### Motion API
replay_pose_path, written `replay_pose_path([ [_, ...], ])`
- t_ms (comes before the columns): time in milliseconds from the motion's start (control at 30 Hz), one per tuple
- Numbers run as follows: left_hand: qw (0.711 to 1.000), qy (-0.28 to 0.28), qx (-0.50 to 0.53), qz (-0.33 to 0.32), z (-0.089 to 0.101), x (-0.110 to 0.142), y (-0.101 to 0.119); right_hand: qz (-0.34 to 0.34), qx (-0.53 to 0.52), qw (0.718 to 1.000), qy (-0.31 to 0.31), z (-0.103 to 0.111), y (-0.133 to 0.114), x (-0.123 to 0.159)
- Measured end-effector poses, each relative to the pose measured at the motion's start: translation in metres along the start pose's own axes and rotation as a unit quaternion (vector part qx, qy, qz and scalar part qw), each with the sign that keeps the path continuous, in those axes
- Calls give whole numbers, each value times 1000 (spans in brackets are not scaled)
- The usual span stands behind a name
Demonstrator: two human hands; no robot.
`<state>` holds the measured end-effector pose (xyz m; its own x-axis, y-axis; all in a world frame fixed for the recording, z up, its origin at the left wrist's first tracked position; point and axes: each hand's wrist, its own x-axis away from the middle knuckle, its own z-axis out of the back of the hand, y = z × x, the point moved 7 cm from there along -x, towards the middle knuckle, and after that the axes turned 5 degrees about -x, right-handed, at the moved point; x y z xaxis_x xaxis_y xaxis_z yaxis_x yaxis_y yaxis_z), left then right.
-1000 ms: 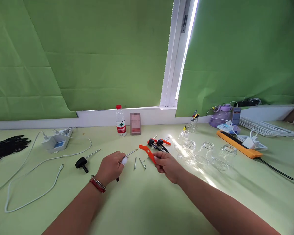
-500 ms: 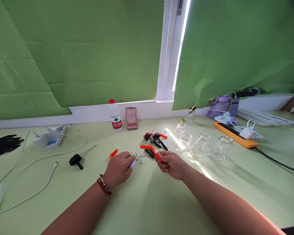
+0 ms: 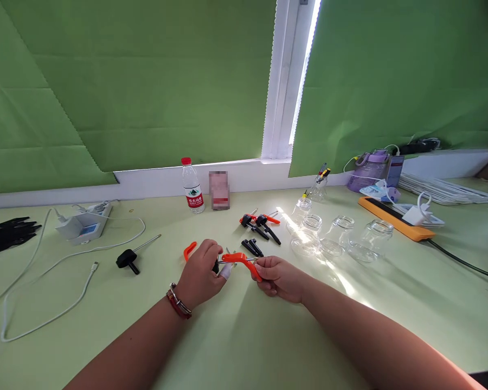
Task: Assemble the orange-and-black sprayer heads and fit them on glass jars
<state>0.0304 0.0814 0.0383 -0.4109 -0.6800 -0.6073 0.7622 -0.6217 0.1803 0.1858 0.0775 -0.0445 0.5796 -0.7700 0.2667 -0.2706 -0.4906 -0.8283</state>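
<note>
My left hand (image 3: 203, 271), with a white wrap on one finger, is closed around the black end of a thin metal rod (image 3: 223, 262); most of that end is hidden by the fingers. In my right hand (image 3: 280, 277) a curved orange plastic piece (image 3: 239, 257) is pinched by its right end. Its left end lies at the rod, close to my left fingers; whether the rod passes through it I cannot tell. Another orange piece (image 3: 189, 250) shows just behind my left hand. Short black handles (image 3: 252, 247) lie beyond my right hand.
Behind are two black-and-orange assemblies (image 3: 260, 221) with rods. A black T-shaped part with a rod (image 3: 127, 261) and a white cable (image 3: 57, 320) lie left. Several glass jars (image 3: 341, 233), an orange power strip (image 3: 394, 219) and a water bottle (image 3: 194, 189) stand around.
My right hand has brought the orange piece left and down against the rod at my left hand. The black handles beyond are now uncovered. The view has shifted slightly.
</note>
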Motion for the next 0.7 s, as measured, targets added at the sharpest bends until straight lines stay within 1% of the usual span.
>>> replay_pose_path([
  [133,998,0,14,56,0,0,-10,-15,16,1000,0,1,2,1],
  [267,993,2,-15,118,3,0,-17,-17,25,1000,-4,0,2,0],
  [367,984,-19,2,177,2,2,-21,-9,29,1000,4,0,2,0],
  [500,959,-70,139,235,-7,5,-21,2,29,999,14,0,3,0],
  [633,920,-127,281,241,-16,6,-18,10,29,1000,5,-1,0,1],
  [700,908,-134,324,229,-17,5,-17,18,27,999,0,-1,-2,1],
])
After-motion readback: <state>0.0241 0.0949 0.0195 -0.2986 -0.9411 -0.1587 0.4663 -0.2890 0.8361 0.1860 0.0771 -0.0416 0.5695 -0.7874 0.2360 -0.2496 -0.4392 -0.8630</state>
